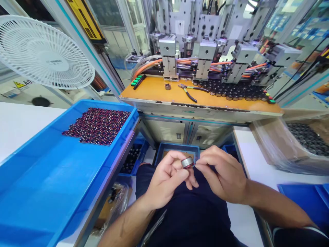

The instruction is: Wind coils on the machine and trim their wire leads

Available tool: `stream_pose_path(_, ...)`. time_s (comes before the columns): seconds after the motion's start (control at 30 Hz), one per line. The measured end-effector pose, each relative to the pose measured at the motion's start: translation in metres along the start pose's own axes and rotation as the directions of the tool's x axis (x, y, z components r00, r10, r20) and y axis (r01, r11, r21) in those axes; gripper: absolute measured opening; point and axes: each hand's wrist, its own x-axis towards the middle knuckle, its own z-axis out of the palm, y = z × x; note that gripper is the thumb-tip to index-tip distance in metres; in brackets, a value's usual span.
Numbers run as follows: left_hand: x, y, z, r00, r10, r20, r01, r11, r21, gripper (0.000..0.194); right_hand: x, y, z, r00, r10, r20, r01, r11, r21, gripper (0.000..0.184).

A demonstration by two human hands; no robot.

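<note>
Above my lap, my left hand grips a small round metal part between thumb and fingers. The part has a smooth silver band, with dark and reddish bits at its lower edge. Close by on the right, the thumb and forefinger of my right hand are pinched together beside the part. Whatever sits in that pinch, if anything, is too small to make out.
A blue tray on the left holds many small dark-red parts. Ahead, an orange bench under a press machine carries cutting pliers, a single round part and rows of dark parts. A lined carton stands right.
</note>
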Motion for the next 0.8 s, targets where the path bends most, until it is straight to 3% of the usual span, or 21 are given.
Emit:
stream_pose_path(0.17,-0.0003,0.0019,0.0046,0.971,0.217,-0.104,-0.212,0.976,0.055,0.017,0.0006,-0.0012,0.0043,0.987,0.154,-0.049,-0.152,0.987,0.046,0.01)
stream_pose_path(0.3,0.0012,0.0039,0.0031,0.969,0.209,-0.13,-0.219,0.973,-0.071,0.022,0.0044,0.0,0.0018,0.994,0.109,-0.017,-0.105,0.98,0.167,0.01)
stream_pose_path(0.37,0.0035,0.0043,0.0018,0.982,0.136,-0.131,-0.153,0.98,-0.13,0.034,0.0057,0.0014,-0.0002,0.999,0.034,0.008,-0.035,0.977,0.209,0.01)
stream_pose_path(0.43,0.0056,0.0037,0.0006,0.998,-0.036,-0.061,0.026,0.988,-0.153,0.045,0.006,0.0031,-0.0018,0.999,-0.016,0.035,0.008,0.974,0.227,0.011)
stream_pose_path(0.5,0.0064,0.0019,-0.0004,0.973,-0.224,0.06,0.23,0.965,-0.129,0.049,0.0055,0.0044,-0.0028,0.998,-0.029,0.05,0.017,0.974,0.226,0.012)
stream_pose_path(0.57,0.0053,-0.0002,-0.0014,0.951,-0.285,0.119,0.296,0.951,-0.088,0.043,0.0044,0.0052,-0.0036,0.998,-0.028,0.056,0.016,0.978,0.206,0.013)
stream_pose_path(0.7,0.001,-0.0028,-0.0025,0.996,-0.085,0.018,0.085,0.996,-0.024,0.018,0.0022,0.0057,-0.0041,0.999,-0.004,0.041,-0.002,0.989,0.145,0.014)
stream_pose_path(0.8,-0.0005,-0.0033,-0.0015,0.998,0.061,-0.028,-0.06,0.997,0.045,0.022,0.0013,0.0067,-0.0026,0.999,0.041,0.005,-0.041,0.993,0.107,0.013)
